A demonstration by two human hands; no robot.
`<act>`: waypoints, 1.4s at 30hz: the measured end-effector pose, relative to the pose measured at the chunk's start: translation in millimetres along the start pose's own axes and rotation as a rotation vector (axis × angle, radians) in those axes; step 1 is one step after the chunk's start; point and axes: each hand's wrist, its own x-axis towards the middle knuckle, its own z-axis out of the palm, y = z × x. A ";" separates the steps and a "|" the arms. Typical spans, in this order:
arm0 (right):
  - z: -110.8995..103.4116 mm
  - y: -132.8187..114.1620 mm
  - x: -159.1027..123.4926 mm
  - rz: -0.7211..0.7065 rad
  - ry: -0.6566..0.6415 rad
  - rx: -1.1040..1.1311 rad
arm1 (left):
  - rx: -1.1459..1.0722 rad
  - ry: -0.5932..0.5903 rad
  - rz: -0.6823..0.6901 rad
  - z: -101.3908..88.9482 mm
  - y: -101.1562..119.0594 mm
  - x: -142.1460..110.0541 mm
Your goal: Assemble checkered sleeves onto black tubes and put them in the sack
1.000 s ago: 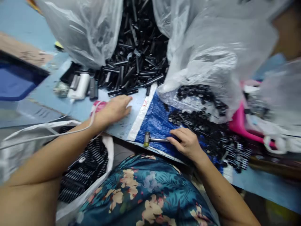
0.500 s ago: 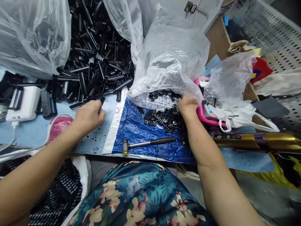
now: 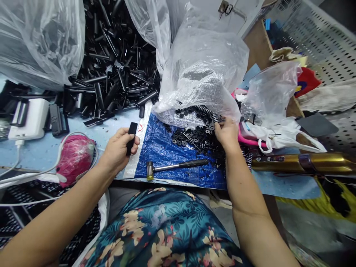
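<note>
My left hand [image 3: 118,148] is closed round a short, black, flat plastic piece [image 3: 132,138], held upright above the table's edge of the blue sheet. At the mouth of the clear plastic bag [image 3: 205,63], my right hand [image 3: 226,133] has its fingers closed at the end of a black strip with rows of pale dots [image 3: 207,110]. Small black round discs [image 3: 189,135] with centre holes lie heaped beside that hand on the blue sheet [image 3: 155,141]. A small hammer [image 3: 178,166] with a black grip rests in front of them.
A large pile of black plastic pieces [image 3: 111,74] covers the back left. A white power bank [image 3: 29,118] with a cable and a pink wrapped bundle [image 3: 75,155] sit at left. On the right are a pink tray [image 3: 251,141] and a gold cylinder [image 3: 325,163].
My left hand has drawn back from the pile toward me and to the right, now showing the black piece. My right hand has shifted slightly nearer, and the dotted strip's end shows at its fingers.
</note>
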 end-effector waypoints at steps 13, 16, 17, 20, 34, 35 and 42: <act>2.8 -63.1 -111.5 0.305 -0.523 1.644 | 0.047 -0.183 -0.091 15.4 -20.2 -21.0; -0.6 -85.4 -112.7 0.309 -0.573 1.699 | 0.090 -0.243 -0.083 24.6 -28.5 -26.6; -1.2 -90.9 -114.4 0.297 -0.577 1.708 | 0.107 -0.254 -0.071 26.7 -30.7 -28.2; -1.8 -104.3 -124.3 0.272 -0.584 1.727 | 0.164 -0.237 -0.003 32.0 -34.9 -32.9; 14.6 -127.2 -154.5 -0.348 -0.337 1.251 | 0.276 -0.214 0.265 53.7 -45.2 -39.1; 15.2 -119.6 -150.4 -0.534 -0.279 1.105 | 0.267 -0.218 0.241 50.2 -42.5 -39.9; 7.6 -99.5 -142.0 -1.019 0.078 0.664 | 0.220 -0.207 0.141 46.7 -39.6 -43.4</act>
